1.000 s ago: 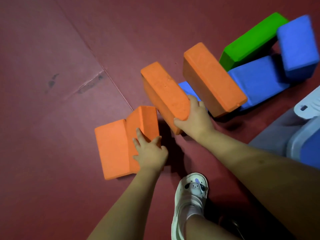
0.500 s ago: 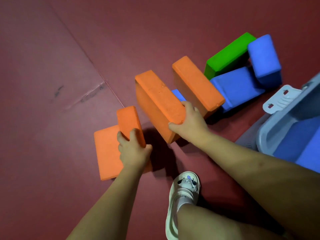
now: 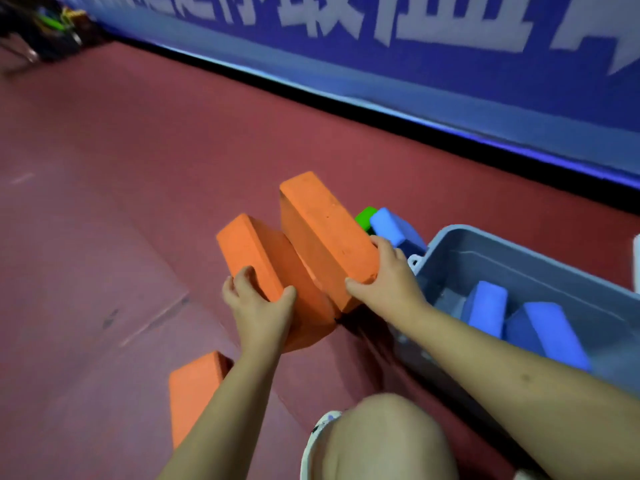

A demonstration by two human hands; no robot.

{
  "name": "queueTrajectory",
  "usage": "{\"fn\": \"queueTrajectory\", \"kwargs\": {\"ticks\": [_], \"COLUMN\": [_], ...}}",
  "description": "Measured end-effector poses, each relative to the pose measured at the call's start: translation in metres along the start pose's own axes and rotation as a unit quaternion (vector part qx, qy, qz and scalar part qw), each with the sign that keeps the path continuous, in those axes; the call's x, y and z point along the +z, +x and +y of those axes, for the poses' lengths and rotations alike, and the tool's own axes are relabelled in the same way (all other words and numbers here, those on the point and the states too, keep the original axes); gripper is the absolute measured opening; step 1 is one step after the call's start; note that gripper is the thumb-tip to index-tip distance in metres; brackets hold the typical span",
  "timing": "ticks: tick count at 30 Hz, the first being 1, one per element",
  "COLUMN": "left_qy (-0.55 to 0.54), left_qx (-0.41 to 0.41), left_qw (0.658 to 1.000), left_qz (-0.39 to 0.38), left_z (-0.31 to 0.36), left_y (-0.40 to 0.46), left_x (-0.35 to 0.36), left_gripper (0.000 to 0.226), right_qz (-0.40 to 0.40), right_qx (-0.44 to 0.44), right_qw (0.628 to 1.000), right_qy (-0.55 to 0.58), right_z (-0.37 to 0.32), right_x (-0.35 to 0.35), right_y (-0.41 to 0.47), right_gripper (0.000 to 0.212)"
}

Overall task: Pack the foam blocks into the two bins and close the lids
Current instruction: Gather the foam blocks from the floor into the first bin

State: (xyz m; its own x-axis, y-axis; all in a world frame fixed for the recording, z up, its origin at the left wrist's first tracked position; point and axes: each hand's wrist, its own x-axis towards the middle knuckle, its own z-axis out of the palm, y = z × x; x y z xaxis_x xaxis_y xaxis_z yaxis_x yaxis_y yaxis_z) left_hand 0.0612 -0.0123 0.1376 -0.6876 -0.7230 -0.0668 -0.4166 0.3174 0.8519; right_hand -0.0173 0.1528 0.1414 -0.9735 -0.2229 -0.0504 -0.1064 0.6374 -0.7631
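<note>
Red floor (image 3: 138, 168), grey bin (image 3: 519, 258) at 3 o'clock. Left hand (image 3: 258, 306) grips orange block (image 3: 256, 258), right hand (image 3: 388, 271) grips taller orange block (image 3: 325, 233) (single-handed each). Risk: slipping, catching bin rim.

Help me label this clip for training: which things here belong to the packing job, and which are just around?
Part of the job:
- left hand and right hand, each gripping an orange block
- orange block on the floor
- green block
- blue blocks
- grey bin

Just around:
- blue banner
- red floor

Both hands (image 3: 263, 306) lifting orange blocks (image 3: 325, 233) off floor, open bin (image 3: 519, 251) nearer
</note>
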Motion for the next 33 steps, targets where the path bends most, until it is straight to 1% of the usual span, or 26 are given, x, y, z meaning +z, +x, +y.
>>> {"fn": "queueTrajectory", "kwargs": {"ticks": [4,9,12,13,14,15,17,18,21,22,24,27,29,31,33], "left_qy": [-0.024,-0.018,-0.008,0.001,0.021,0.048,0.102,0.11,0.084,0.08,0.075,0.072,0.076,0.081,0.088], "left_qx": [0.063,0.132,0.176,0.189,0.199,0.208,0.215,0.217,0.247,0.257,0.249,0.201,0.176,0.139,0.083], "left_qw": [0.997,0.986,0.973,0.968,0.963,0.957,0.942,0.936,0.922,0.921,0.928,0.949,0.957,0.968,0.979], "left_qz": [-0.028,-0.102,-0.146,-0.162,-0.179,-0.196,-0.236,-0.254,-0.286,-0.283,-0.268,-0.233,-0.219,-0.192,-0.166], "left_z": [0.058,0.106,0.119,0.122,0.124,0.124,0.128,0.132,0.14,0.139,0.134,0.109,0.087,0.055,0.017], "left_y": [-0.041,-0.095,-0.122,-0.129,-0.136,-0.141,-0.146,-0.147,-0.14,-0.135,-0.122,-0.091,-0.076,-0.049,-0.02], "left_x": [0.027,0.078,0.115,0.128,0.14,0.15,0.161,0.161,0.144,0.134,0.11,0.078,0.059,0.037,0.02], "left_gripper": [0.069,0.076,0.074,0.071,0.068,0.068,0.068,0.067,0.059,0.057,0.054,0.052,0.053,0.054,0.054], "right_qz": [0.087,0.16,0.197,0.192,0.167,0.122,0.019,-0.006,-0.005,-0.013,-0.039,-0.08,-0.1,-0.136,-0.184], "right_qx": [0.0,0.045,0.087,0.104,0.125,0.147,0.186,0.196,0.183,0.17,0.136,0.1,0.08,0.069,0.067], "right_qw": [0.996,0.986,0.976,0.976,0.977,0.979,0.97,0.964,0.968,0.971,0.975,0.976,0.977,0.974,0.967], "right_qy": [0.01,-0.002,-0.014,-0.022,-0.042,-0.077,-0.158,-0.179,-0.173,-0.168,-0.169,-0.177,-0.173,-0.17,-0.166], "right_z": [0.015,0.056,0.086,0.096,0.106,0.115,0.124,0.125,0.113,0.103,0.082,0.049,0.036,0.022,0.01], "right_x": [-0.075,-0.144,-0.173,-0.182,-0.192,-0.2,-0.212,-0.215,-0.212,-0.206,-0.187,-0.148,-0.124,-0.084,-0.042], "right_y": [-0.033,-0.074,-0.092,-0.096,-0.1,-0.105,-0.114,-0.118,-0.119,-0.118,-0.114,-0.1,-0.09,-0.069,-0.05], "right_gripper": [0.082,0.082,0.083,0.084,0.085,0.086,0.085,0.083,0.074,0.07,0.065,0.06,0.054,0.059,0.065]}}
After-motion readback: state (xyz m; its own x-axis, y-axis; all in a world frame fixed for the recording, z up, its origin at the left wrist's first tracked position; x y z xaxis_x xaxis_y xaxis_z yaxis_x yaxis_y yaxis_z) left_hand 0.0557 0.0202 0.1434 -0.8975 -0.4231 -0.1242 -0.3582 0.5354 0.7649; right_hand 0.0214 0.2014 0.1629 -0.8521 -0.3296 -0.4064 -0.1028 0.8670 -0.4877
